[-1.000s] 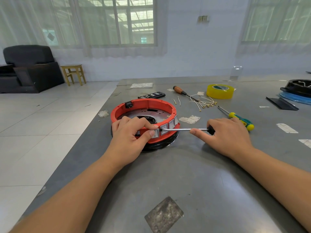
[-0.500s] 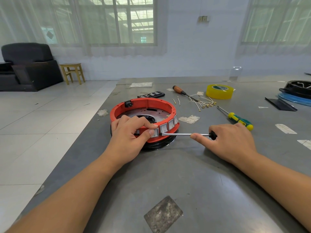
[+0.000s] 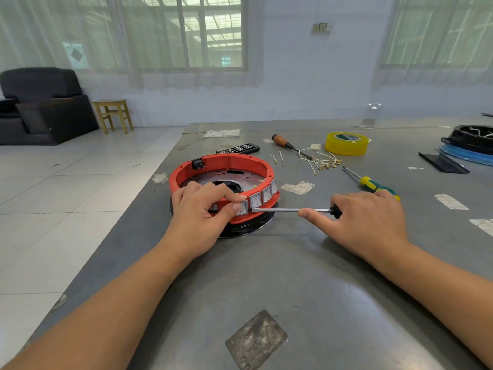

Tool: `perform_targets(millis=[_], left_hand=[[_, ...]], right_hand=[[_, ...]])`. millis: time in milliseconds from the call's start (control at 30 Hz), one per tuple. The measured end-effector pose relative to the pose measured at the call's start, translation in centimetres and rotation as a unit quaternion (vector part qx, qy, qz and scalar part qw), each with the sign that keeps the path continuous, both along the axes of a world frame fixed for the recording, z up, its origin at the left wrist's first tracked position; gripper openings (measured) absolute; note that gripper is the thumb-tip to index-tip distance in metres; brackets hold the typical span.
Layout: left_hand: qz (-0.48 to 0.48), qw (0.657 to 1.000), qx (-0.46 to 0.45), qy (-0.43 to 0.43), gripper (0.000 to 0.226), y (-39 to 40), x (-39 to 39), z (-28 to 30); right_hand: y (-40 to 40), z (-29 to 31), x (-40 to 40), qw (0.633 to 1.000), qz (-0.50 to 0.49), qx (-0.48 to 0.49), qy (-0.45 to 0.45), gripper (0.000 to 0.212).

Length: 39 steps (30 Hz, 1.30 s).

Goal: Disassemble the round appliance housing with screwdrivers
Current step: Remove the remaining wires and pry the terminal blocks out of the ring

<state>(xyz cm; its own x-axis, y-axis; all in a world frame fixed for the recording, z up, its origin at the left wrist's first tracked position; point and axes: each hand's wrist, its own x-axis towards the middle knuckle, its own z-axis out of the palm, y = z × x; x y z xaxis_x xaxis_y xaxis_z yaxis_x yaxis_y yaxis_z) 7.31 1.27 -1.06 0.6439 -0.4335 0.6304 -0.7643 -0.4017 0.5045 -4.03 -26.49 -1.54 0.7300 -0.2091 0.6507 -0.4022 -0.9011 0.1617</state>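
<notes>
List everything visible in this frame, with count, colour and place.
round housing: 1, red ring on black base, table centre-left
rocker switches: row, white, housing's near wall
screwdriver: 1, steel shaft, tip at the switches
green-yellow screwdriver: 1, right of housing
wooden-handled screwdriver: 1, far centre
tape roll: 1, yellow, far right
loose wires: bunch, white, beside tape
bit case: 1, black, behind housing
table: 1, grey
stool: 1, yellow, floor
armchair: 1, black, far left
left hand: pinching housing wall
right hand: holding screwdriver
</notes>
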Motion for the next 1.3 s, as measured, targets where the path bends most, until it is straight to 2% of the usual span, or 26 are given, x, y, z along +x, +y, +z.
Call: perform_targets(millis=[300,667,800,967,1167,1300], left_hand=[[0.015,1.000,0.007,0.018,0.031,0.0,0.1,0.2],[-0.004,0.995,0.024,0.099,0.028,0.5,-0.1,1.5],[-0.031,0.993,0.037,0.104,0.025,0.9,-0.2,2.0],[-0.035,0.991,0.050,0.119,0.024,1.2,-0.1,2.3],[-0.055,0.988,0.064,0.127,0.025,1.1,-0.2,2.9],[-0.060,0.990,0.054,0.113,0.027,1.1,-0.2,2.8]], right_hand=[[0.0,-0.3,0.2,1.000,-0.006,0.001,0.013,0.093],[-2.2,-0.8,3.4,0.992,0.114,0.050,0.005,0.084],[-2.5,-0.6,4.6,0.986,0.150,0.076,0.012,0.080],[-2.8,-0.4,5.7,0.984,0.166,0.059,-0.005,0.081],[-3.2,-0.3,6.2,0.977,0.199,0.058,-0.058,0.071],[-3.1,-0.3,6.3,0.978,0.196,0.064,-0.043,0.073]])
